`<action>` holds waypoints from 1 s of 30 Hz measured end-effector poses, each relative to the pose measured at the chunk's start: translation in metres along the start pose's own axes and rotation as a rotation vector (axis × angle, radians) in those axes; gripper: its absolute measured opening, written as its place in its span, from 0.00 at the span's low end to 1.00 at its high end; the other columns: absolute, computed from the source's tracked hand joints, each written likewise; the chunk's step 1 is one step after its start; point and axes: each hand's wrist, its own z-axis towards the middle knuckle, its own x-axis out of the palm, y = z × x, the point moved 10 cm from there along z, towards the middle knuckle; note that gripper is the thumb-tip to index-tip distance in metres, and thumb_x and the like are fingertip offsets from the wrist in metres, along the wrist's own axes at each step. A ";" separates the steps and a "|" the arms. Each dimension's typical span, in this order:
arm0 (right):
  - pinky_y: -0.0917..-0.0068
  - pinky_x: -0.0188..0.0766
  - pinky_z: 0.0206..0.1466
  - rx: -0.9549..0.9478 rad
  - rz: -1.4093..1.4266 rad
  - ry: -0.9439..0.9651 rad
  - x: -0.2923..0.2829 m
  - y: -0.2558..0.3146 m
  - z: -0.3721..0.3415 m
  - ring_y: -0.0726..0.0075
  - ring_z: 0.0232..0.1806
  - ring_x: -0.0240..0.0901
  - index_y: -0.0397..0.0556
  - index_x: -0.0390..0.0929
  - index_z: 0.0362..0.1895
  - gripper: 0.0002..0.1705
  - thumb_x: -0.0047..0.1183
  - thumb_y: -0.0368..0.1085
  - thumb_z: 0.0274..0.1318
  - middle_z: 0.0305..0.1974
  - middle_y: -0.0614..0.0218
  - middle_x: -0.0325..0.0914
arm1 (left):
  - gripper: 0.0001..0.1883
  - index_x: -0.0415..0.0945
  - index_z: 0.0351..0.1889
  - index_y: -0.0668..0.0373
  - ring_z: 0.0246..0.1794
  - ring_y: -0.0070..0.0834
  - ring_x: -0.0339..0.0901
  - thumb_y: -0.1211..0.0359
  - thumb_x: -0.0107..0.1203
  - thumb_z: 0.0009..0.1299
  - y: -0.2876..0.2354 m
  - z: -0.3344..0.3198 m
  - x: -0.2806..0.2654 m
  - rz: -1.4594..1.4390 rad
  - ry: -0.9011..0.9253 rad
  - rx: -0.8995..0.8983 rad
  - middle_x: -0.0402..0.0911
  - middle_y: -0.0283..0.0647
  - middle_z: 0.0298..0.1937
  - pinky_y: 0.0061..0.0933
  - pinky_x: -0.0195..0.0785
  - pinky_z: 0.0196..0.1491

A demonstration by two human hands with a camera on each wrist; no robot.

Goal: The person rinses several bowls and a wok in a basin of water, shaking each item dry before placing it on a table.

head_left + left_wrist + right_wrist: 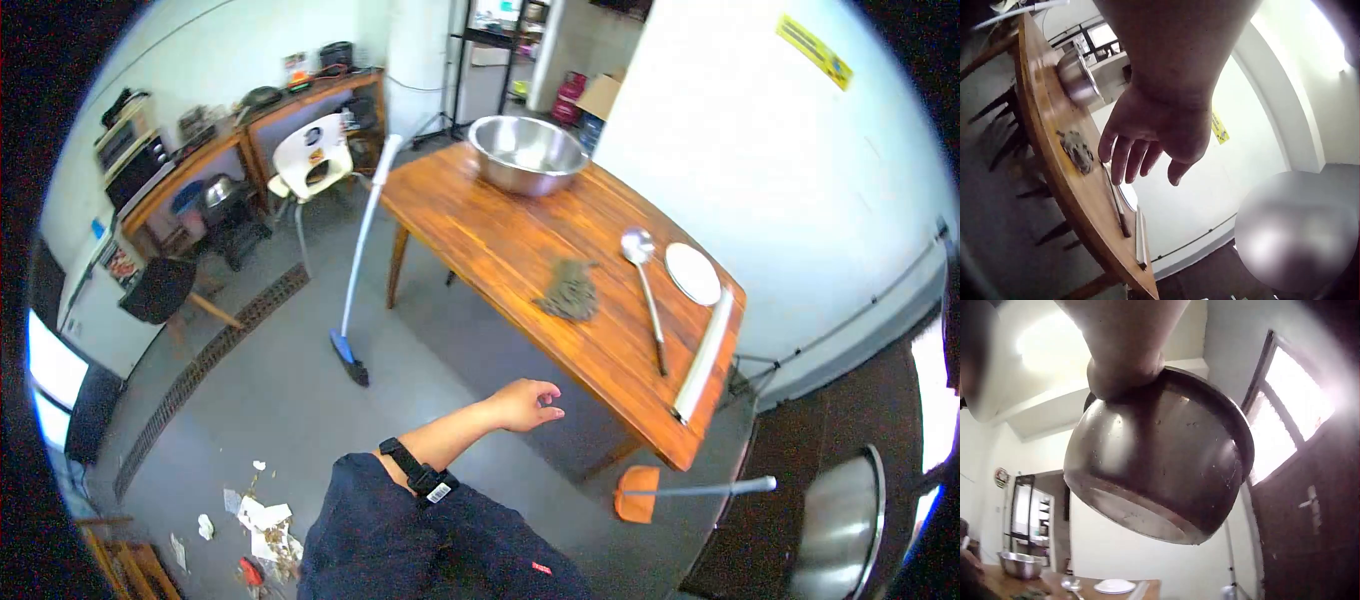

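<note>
My left hand (525,405) hangs in the air by the table's near edge, fingers loosely bent and holding nothing. In the left wrist view the same hand (1160,128) shows its palm side. At the far right of the head view, a large steel bowl (840,530) is cut off by the frame edge. My right hand (1124,381) grips this bowl (1154,450) at its rim in the right wrist view, the bowl tilted with drops on its outside. The bowl hides the fingers. A grey-green rag (570,290) lies on the wooden table (470,240) nearest the left hand.
The table also bears another steel bowl (525,155), a ladle (648,290), a white plate (692,274) and a long white strip (705,355). A broom (360,255) leans at its left corner. An orange dustpan (636,494) and scattered litter (265,525) are on the floor.
</note>
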 end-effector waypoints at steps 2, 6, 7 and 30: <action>0.69 0.67 0.23 -0.101 0.202 -0.065 0.038 0.058 0.014 0.60 0.20 0.70 0.41 0.75 0.22 0.17 0.48 0.43 0.51 0.21 0.58 0.74 | 0.22 0.70 0.43 0.60 0.33 0.27 0.72 0.56 0.56 0.55 0.019 -0.013 -0.042 -0.002 -0.088 -0.010 0.75 0.40 0.35 0.27 0.66 0.37; 0.71 0.66 0.38 0.081 0.537 0.157 0.179 0.103 -0.017 0.64 0.33 0.69 0.38 0.72 0.38 0.12 0.44 0.33 0.52 0.33 0.57 0.74 | 0.19 0.69 0.44 0.62 0.32 0.22 0.71 0.61 0.54 0.59 0.040 -0.026 -0.098 -0.176 -0.166 -0.045 0.75 0.36 0.32 0.24 0.65 0.37; 0.73 0.65 0.35 0.074 0.776 0.260 0.189 0.162 -0.001 0.67 0.30 0.69 0.38 0.73 0.36 0.11 0.45 0.34 0.52 0.29 0.60 0.74 | 0.18 0.69 0.44 0.62 0.32 0.21 0.71 0.62 0.53 0.60 0.038 -0.025 -0.103 -0.246 -0.158 -0.037 0.75 0.36 0.32 0.23 0.65 0.37; 0.75 0.58 0.17 -0.677 1.711 0.299 0.414 0.655 0.026 0.71 0.14 0.63 0.52 0.72 0.24 0.14 0.55 0.37 0.23 0.14 0.74 0.65 | 0.47 0.49 0.60 0.57 0.53 0.48 0.62 0.33 0.37 0.50 0.163 0.141 -0.181 -1.370 -0.370 -0.386 0.57 0.49 0.59 0.53 0.59 0.48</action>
